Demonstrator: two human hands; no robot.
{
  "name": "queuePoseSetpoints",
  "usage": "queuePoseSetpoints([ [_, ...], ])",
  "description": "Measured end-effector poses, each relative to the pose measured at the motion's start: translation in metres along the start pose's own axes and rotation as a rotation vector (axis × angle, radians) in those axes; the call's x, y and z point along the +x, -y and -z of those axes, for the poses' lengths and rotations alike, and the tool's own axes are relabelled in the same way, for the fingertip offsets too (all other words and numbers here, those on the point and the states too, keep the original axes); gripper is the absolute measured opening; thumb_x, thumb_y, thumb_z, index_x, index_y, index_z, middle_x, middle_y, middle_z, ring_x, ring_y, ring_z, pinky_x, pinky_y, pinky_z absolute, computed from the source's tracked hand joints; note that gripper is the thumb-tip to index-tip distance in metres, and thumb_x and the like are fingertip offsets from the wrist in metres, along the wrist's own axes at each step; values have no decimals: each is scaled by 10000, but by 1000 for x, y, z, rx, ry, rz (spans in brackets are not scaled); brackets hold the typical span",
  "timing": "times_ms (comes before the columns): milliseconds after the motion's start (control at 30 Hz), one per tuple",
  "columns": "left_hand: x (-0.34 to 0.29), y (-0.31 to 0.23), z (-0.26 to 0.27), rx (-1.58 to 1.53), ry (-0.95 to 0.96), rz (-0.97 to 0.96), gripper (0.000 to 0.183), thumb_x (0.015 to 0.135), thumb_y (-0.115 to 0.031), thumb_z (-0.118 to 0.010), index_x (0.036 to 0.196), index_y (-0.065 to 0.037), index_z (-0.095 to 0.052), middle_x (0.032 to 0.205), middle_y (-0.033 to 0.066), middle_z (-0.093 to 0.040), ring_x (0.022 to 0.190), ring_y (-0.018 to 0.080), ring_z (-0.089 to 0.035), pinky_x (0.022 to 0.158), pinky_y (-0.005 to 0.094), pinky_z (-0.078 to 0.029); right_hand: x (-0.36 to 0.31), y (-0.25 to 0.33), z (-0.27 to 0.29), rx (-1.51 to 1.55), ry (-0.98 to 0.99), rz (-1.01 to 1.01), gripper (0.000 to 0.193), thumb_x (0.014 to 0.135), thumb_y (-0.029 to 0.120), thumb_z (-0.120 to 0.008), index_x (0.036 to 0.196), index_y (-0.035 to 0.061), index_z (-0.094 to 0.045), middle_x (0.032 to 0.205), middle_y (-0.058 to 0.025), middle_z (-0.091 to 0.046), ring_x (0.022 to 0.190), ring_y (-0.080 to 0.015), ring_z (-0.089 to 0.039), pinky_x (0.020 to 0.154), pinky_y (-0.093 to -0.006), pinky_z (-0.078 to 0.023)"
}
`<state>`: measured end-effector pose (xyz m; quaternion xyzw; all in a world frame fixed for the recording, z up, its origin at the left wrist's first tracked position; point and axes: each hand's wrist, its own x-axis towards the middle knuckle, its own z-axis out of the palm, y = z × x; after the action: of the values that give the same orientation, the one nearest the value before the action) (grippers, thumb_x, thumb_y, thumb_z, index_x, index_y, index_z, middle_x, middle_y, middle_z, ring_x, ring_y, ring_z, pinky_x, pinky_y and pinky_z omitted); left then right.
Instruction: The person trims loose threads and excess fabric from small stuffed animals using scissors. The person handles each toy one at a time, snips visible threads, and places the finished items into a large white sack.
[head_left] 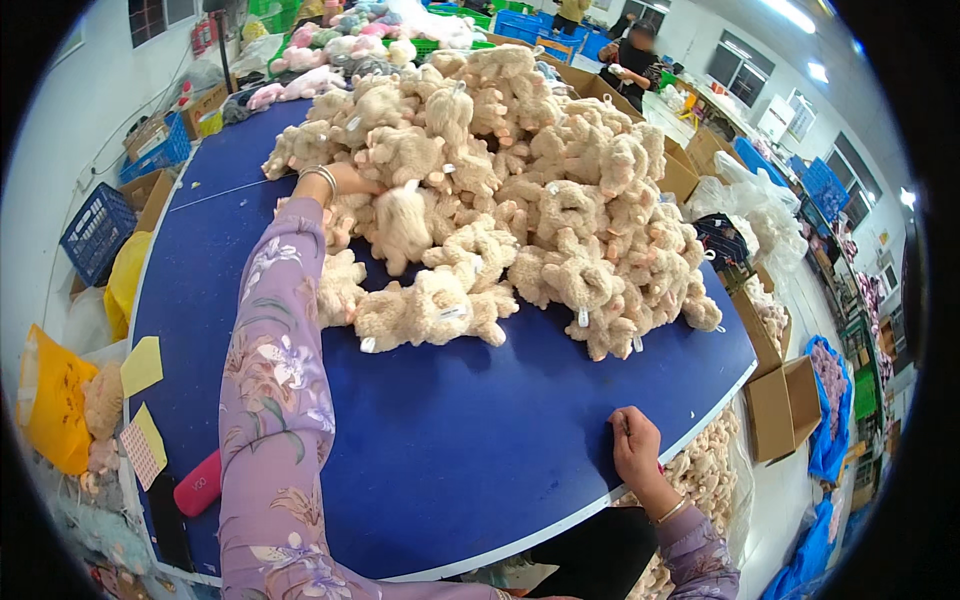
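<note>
A large heap of cream, curly-furred plush toy skins covers the far half of the blue table. They look limp, and several have small white tags. My left arm stretches forward to the heap's left side, and my left hand reaches in among the plush pieces, its fingers hidden by them. Just beside it lies a fluffier, smoother-furred piece. Close to the table's right front edge, my right hand is curled closed over the surface, away from the heap. Whatever it holds, if anything, is hidden in the fingers.
A red case and yellow paper pieces lie along the left edge. Pink and grey plush is piled at the far end. Cardboard boxes and more plush stand at the right. Another person works far back.
</note>
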<state>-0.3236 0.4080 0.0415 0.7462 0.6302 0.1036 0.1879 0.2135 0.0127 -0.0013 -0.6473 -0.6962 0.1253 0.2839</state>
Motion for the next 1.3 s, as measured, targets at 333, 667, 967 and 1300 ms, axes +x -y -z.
queuePoseSetpoints([
  [333, -93, -132, -49, 52, 203, -112, 936, 667, -761, -600, 1142, 44, -646, 1199, 246, -617, 1124, 341, -586, 978, 336, -431, -7, -5, -1, -16, -71, 12, 158, 934, 174, -541, 894, 24, -572, 795, -200, -604, 774, -401, -597, 664, -432, -467],
  [667, -177, -280, -112, 10, -125, -337, 899, 699, -631, -671, 1359, -49, -486, 1277, 234, -573, 1175, 377, -556, 1012, 398, -428, -8, -43, -7, 413, -392, 7, 291, 1006, 230, -464, 884, -10, -575, 693, -93, -593, 608, -170, -536, 595, -309, -447],
  [967, -320, -273, -84, -163, -596, -633, 476, 866, -336, -624, 1226, -29, -571, 1218, 179, -599, 1119, 308, -572, 976, 375, -434, -56, -53, 9, 946, -461, -218, 339, 1025, 310, -434, 1043, 10, -590, 796, -32, -590, 614, -84, -496, 538, -229, -406],
  [1300, -409, -222, -194, -163, -655, -324, 522, 792, -279, -689, 1224, -27, -539, 1338, 196, -449, 1264, 383, -369, 1070, 482, -310, -105, 26, 7, 576, -368, 6, 169, 931, 159, -618, 994, 4, -632, 858, -35, -640, 779, -119, -581, 718, -250, -466],
])
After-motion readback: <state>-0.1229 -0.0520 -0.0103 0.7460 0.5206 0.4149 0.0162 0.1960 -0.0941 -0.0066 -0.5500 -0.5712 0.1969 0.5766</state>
